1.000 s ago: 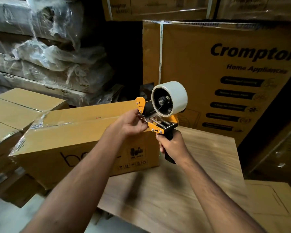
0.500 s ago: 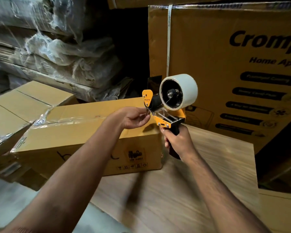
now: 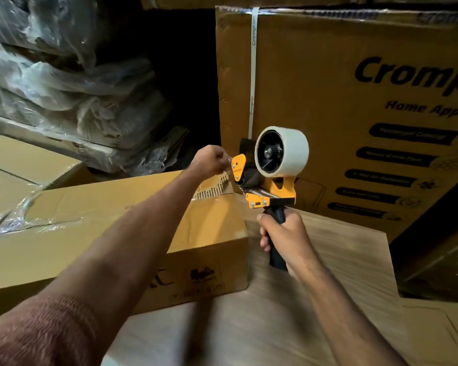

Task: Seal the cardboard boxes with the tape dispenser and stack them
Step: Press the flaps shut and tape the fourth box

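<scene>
An orange tape dispenser (image 3: pixel 271 180) with a pale roll of tape stands upright in the middle, above the right end of a long cardboard box (image 3: pixel 111 223). My right hand (image 3: pixel 283 239) grips its black handle. My left hand (image 3: pixel 212 161) is raised just left of the dispenser's orange front plate and pinches the clear tape end, which stretches down to the dispenser. The box lies on a wooden board (image 3: pixel 315 273), and clear tape runs along its top seam at the left.
A large printed carton (image 3: pixel 341 88) stands close behind the dispenser. Another taped cardboard box (image 3: pixel 16 170) lies at the left. Plastic-wrapped bundles (image 3: pixel 64 88) are piled at the back left. Flat cardboard (image 3: pixel 439 336) lies at the lower right.
My left hand has risen from under the dispenser's front to beside its orange plate, drawing out clear tape. The dispenser stands more upright and a little higher.
</scene>
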A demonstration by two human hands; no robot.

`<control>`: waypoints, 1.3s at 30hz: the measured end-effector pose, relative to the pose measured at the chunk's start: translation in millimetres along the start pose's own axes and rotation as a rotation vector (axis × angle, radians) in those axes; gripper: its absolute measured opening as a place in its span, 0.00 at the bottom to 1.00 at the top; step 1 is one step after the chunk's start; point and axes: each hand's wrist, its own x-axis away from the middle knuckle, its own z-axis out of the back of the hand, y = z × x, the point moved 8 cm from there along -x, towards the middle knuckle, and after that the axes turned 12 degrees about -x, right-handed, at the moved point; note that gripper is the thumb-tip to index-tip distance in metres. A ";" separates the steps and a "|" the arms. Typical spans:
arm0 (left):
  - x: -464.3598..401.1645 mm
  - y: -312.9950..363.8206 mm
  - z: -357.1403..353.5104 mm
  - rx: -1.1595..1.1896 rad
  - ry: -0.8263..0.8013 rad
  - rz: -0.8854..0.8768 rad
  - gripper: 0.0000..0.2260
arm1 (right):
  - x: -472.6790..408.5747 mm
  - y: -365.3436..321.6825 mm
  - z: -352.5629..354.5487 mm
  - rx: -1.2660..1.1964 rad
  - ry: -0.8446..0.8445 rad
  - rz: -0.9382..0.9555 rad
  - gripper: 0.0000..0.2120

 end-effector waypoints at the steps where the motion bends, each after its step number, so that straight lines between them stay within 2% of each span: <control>1: -9.2 -2.3 1.2 -0.077 0.016 -0.015 0.10 | 2.4 1.3 -0.4 0.004 0.009 -0.020 0.06; 5: -42.4 -10.1 11.0 -0.334 0.068 -0.046 0.06 | 17.3 14.1 -0.3 0.022 0.045 -0.108 0.05; 11: -73.7 -8.6 -7.9 -0.447 -0.030 -0.141 0.05 | 21.8 13.3 -8.9 0.073 0.089 -0.122 0.06; 20: -97.2 -26.5 -28.3 -0.626 -0.133 -0.128 0.06 | 12.3 16.3 -23.8 0.138 0.090 -0.192 0.06; 28: -102.1 -43.5 -39.6 -0.599 -0.327 -0.018 0.07 | 12.7 18.2 -26.6 0.257 0.080 -0.268 0.04; 31: -96.4 -54.6 -37.8 -0.550 -0.442 0.111 0.10 | 15.1 18.9 -23.3 0.305 0.086 -0.305 0.02; 35: -85.8 -74.8 -35.1 -0.398 -0.491 0.301 0.13 | 18.3 18.4 -22.6 0.359 0.092 -0.302 0.03; 39: -79.4 -66.9 -37.8 -0.369 -0.481 0.241 0.13 | 19.5 18.1 -24.5 0.375 0.100 -0.291 0.03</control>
